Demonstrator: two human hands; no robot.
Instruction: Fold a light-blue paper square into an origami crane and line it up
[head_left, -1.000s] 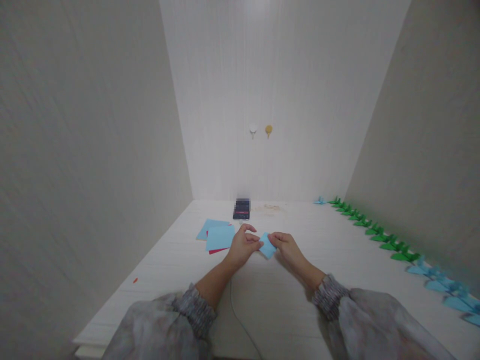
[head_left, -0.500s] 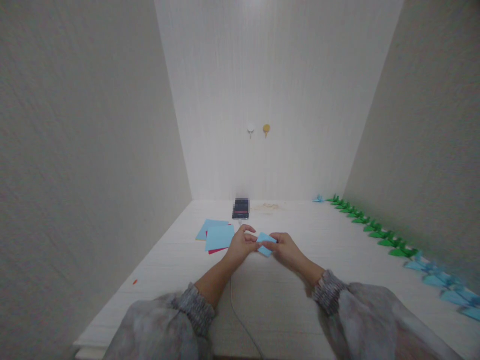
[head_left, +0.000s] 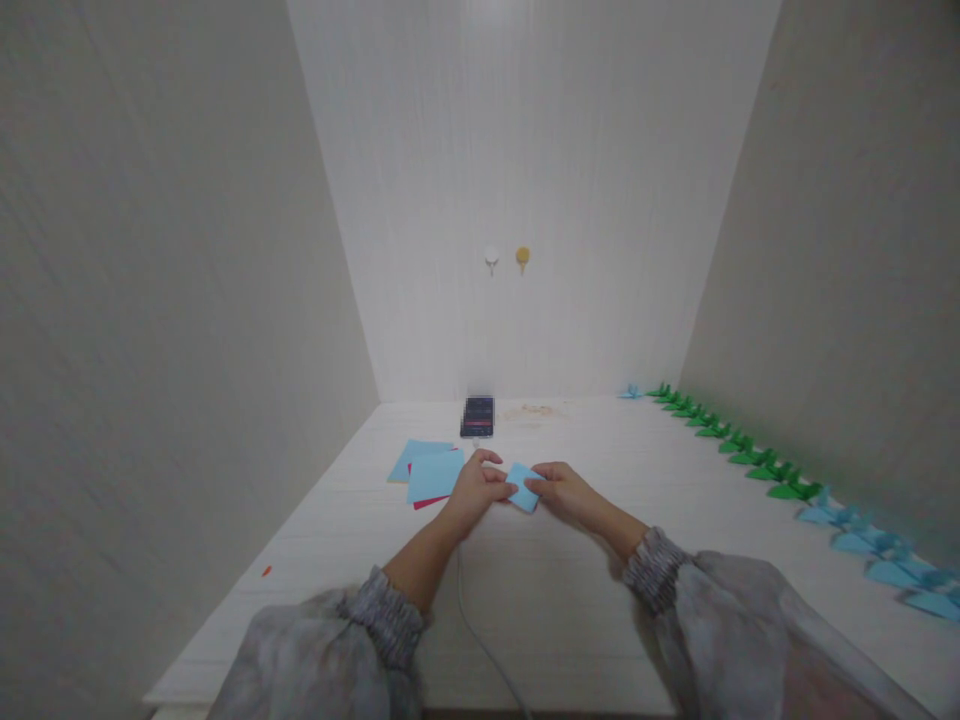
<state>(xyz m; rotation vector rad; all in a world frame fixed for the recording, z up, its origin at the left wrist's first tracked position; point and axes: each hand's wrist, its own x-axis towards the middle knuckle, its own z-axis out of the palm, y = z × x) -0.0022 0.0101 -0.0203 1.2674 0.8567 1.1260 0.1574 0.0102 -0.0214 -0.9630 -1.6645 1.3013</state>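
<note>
Between my hands is a small folded light-blue piece of paper [head_left: 524, 494], tilted so that its corners point up and down. My left hand [head_left: 480, 487] pinches its left corner between thumb and fingers, with the index finger lifted off. On the other side my right hand [head_left: 559, 488] grips the right edge, thumb on top and fingers behind. Just left of my left hand lies a loose stack of square paper sheets [head_left: 435, 476], light blue on top with red edges peeking out.
A phone [head_left: 478, 416] with a white cable [head_left: 480, 640] lies toward the back wall. Along the right wall runs a row of folded green paper figures [head_left: 750, 458] and light-blue ones [head_left: 862, 542]. An orange scrap [head_left: 267, 571] lies at left. Two hooks [head_left: 523, 257] are on the wall.
The view has shifted slightly. My right thumb has drawn back toward the paper's right side, and more of the blue paper's face shows. Both hands keep hold of it.
</note>
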